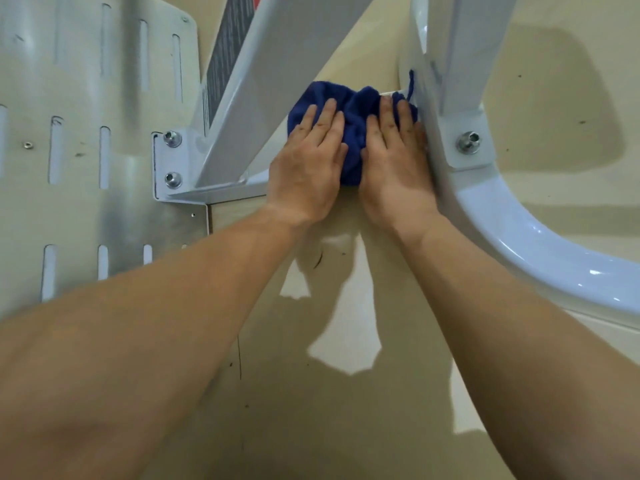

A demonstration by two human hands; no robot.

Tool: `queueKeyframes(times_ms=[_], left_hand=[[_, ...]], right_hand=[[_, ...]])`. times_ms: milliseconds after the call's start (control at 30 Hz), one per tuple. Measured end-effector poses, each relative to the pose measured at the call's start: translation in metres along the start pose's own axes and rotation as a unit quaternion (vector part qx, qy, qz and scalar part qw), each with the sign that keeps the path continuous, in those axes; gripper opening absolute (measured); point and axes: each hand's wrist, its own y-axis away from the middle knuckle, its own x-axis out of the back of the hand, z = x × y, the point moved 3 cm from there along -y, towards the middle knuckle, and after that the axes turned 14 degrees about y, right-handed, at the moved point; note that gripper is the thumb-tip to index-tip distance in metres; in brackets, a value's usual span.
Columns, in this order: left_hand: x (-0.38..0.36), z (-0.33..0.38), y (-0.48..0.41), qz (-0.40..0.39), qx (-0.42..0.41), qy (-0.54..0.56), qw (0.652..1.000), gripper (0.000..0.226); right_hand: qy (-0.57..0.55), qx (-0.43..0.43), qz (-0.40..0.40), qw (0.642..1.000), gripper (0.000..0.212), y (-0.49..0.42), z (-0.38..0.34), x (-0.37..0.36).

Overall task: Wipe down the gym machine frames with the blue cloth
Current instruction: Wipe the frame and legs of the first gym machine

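Observation:
A bunched dark blue cloth (353, 109) lies low between two white frame members of the gym machine. My left hand (308, 168) presses flat on its left half, fingers straight. My right hand (394, 161) presses flat on its right half, its outer edge against the curved white base tube (519, 237). A slanted white beam (263, 81) runs up to the left of the cloth, and an upright white post (467, 64) rises on the right. Most of the cloth is hidden under my hands.
A slotted metal foot plate (86, 133) lies at the left, bolted to a white bracket (173, 157). A second bolt (468, 143) fixes the right post's bracket. Beige floor tiles (346, 393) fill the near area, with shadows and light patches.

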Motion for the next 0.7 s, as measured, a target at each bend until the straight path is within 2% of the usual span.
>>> queueKeyframes(times_ms=[133, 233, 300, 467, 533, 600, 700], left_hand=[[-0.005, 0.001, 0.033, 0.013, -0.006, -0.001, 1.000, 0.051], [-0.001, -0.004, 0.008, 0.000, -0.004, -0.002, 1.000, 0.051], [-0.002, -0.002, -0.009, -0.009, 0.006, -0.012, 1.000, 0.052], [-0.009, 0.009, 0.033, 0.009, 0.035, 0.015, 0.999, 0.055], [-0.011, 0.010, 0.051, 0.002, 0.035, 0.011, 0.999, 0.058], [-0.008, 0.006, 0.041, 0.001, 0.003, 0.004, 1.000, 0.056], [0.000, -0.002, 0.014, -0.043, -0.006, 0.050, 0.998, 0.055]], right_hand=[[0.002, 0.020, 0.048, 0.999, 0.053, 0.031, -0.001, -0.008], [-0.032, 0.053, -0.023, 0.998, 0.056, 0.005, 0.004, 0.003], [-0.034, 0.067, -0.041, 0.996, 0.064, -0.010, 0.005, 0.010], [-0.007, 0.039, -0.032, 0.999, 0.064, 0.029, -0.011, 0.006], [0.007, 0.054, -0.030, 0.998, 0.064, 0.037, -0.011, 0.009], [-0.001, 0.072, -0.040, 0.997, 0.065, 0.024, -0.005, 0.014], [0.006, 0.092, -0.044, 0.995, 0.061, 0.004, 0.002, 0.018]])
